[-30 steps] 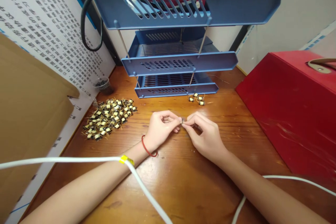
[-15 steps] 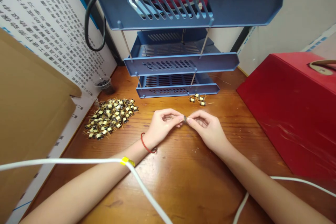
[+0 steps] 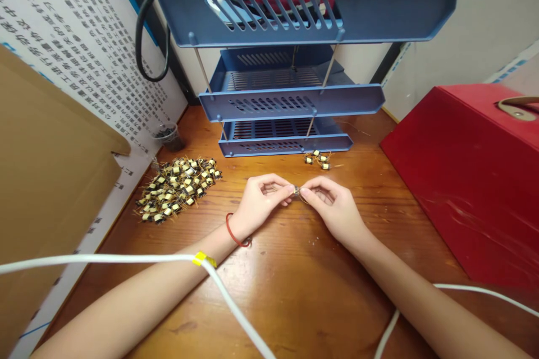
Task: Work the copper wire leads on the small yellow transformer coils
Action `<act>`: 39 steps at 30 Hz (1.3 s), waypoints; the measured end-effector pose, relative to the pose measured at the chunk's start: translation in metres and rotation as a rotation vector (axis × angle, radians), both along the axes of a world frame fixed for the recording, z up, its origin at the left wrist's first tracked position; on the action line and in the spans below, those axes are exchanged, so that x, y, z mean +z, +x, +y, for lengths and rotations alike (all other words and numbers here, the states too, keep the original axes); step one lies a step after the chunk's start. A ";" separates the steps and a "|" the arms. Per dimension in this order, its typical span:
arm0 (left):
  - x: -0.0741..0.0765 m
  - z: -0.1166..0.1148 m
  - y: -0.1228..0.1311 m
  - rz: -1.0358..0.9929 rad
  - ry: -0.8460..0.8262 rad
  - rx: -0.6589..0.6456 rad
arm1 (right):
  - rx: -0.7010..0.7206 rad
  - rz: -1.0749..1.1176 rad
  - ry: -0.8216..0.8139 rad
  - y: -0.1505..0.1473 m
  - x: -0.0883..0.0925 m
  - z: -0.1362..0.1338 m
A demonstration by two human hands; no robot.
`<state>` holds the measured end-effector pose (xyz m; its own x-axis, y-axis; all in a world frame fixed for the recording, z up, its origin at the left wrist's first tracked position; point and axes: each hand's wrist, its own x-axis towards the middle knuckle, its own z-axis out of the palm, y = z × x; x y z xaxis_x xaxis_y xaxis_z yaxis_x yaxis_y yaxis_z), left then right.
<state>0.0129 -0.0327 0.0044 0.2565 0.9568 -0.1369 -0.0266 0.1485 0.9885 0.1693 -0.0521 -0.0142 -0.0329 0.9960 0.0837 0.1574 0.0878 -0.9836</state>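
Observation:
In the middle of the wooden table my left hand pinches a small transformer with pins between thumb and forefinger. Facing it, my right hand is closed in a pinch at the part's other side. A thin wire lead shows below the right fingertips; what exactly these fingers grip is mostly hidden. Left of my hands lies a heap of small transformers, yellow-taped with black bases and copper-coloured leads. Several more transformers sit just beyond my right hand.
A blue three-tier tray rack stands behind my hands. To its left is a clear plastic cup with dark bits. A red box stands at right, cardboard at left. A white cable crosses over my left forearm.
Both hands stay in nearly the same place. A little more of the transformer shows between the fingertips now, and the right fingertips have shifted slightly.

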 end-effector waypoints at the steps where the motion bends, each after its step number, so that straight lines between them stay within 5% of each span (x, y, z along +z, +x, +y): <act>1: 0.000 0.000 0.000 0.009 0.007 0.006 | -0.004 -0.007 0.013 0.000 0.000 0.000; 31: -0.001 0.000 -0.002 -0.011 0.008 -0.116 | -0.023 -0.089 0.032 -0.001 -0.003 0.000; 39: 0.003 0.003 -0.004 0.084 0.009 -0.222 | -0.012 -0.294 0.194 -0.002 0.006 -0.005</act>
